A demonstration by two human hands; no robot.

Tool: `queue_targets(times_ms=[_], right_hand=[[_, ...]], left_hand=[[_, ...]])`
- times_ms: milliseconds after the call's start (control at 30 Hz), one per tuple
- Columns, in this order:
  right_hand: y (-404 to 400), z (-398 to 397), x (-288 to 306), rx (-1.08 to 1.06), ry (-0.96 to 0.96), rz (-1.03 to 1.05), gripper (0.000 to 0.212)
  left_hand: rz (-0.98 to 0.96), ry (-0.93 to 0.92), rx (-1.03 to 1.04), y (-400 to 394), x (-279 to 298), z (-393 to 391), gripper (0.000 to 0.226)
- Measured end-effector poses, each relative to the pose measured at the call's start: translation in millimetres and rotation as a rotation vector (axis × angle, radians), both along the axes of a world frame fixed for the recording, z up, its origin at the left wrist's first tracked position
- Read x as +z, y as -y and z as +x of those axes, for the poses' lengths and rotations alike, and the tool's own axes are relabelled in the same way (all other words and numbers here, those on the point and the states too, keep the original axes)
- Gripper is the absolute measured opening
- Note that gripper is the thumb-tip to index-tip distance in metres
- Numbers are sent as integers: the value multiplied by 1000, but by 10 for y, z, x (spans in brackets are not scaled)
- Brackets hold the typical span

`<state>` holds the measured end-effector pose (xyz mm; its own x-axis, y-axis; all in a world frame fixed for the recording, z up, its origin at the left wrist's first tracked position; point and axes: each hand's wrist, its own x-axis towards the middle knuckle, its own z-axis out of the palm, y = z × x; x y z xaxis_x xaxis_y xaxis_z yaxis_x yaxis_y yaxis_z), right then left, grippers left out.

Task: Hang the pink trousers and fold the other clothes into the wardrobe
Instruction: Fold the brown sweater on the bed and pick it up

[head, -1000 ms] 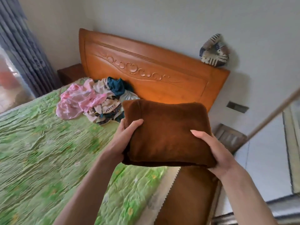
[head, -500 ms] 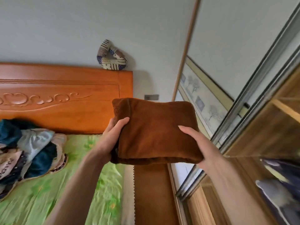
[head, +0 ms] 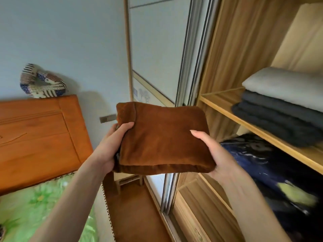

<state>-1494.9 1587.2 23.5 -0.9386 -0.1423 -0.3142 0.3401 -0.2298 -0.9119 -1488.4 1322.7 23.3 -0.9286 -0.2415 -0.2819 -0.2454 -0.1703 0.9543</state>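
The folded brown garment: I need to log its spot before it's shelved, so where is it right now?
In the head view's centre, the folded brown garment is held in mid-air between the left hand and right hand, just left of the open wardrobe shelf.

Wooden shelf [head: 262, 130] — folded clothes [head: 283, 105]

Folded garment [head: 164, 137] between both hands, bed [head: 35, 206] left, wardrobe shelf [head: 262, 130] right.
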Motion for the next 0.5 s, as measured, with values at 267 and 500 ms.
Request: queue_targets(times_ms=[267, 500], right_hand=[[-574, 365, 513, -102, -74, -35, 44], [-748, 300, 952, -232, -220, -52, 66]], left_hand=[[-71, -33, -133, -532, 547, -104, 43], [-102, -69, -235, -823, 1075, -372, 28]])
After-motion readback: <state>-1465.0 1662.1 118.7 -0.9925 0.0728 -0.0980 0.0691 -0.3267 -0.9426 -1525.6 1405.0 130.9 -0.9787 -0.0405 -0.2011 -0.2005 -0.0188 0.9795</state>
